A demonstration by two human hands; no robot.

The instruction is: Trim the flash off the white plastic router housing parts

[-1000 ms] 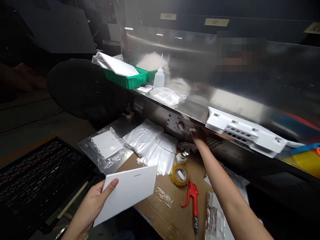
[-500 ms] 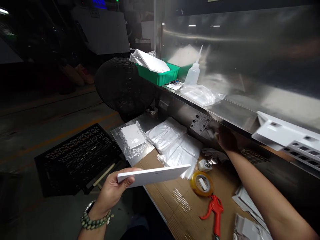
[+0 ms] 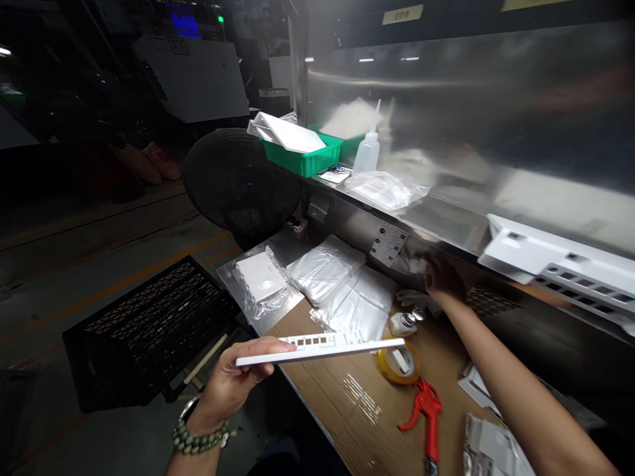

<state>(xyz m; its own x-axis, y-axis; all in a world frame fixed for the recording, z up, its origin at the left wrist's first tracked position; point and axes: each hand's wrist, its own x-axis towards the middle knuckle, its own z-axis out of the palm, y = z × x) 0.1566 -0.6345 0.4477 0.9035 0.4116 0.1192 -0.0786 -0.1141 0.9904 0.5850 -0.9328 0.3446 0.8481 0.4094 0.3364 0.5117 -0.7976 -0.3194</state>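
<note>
White panel (image 3: 347,349) tipped since the earlier frames, now nearly edge-on.
Head view: the left hand (image 3: 235,371) pinches its left end between thumb and fingers, above the cardboard (image 3: 377,443); the right hand (image 3: 444,279) is shadowed under the shelf (image 3: 446,215), its grip impossible to tell.

Uneven light: cardboard-covered tabletop (image 3: 327,393) moderately lit, left background and floor (image 3: 153,228) sunk in near-darkness; light seemingly from above, short lamp streaks mirrored in metal wall (image 3: 446,86), broad hazy glare across it; clear plastic bags (image 3: 360,297) throwing sharp white glints; blue sign (image 3: 184,24) glowing, lettering smeared; right hand (image 3: 444,279) deep in shadow under shelf (image 3: 446,218), outline soft; white vented part (image 3: 555,254) stretched near right edge; held white panel (image 3: 322,352) bright along edge
</note>
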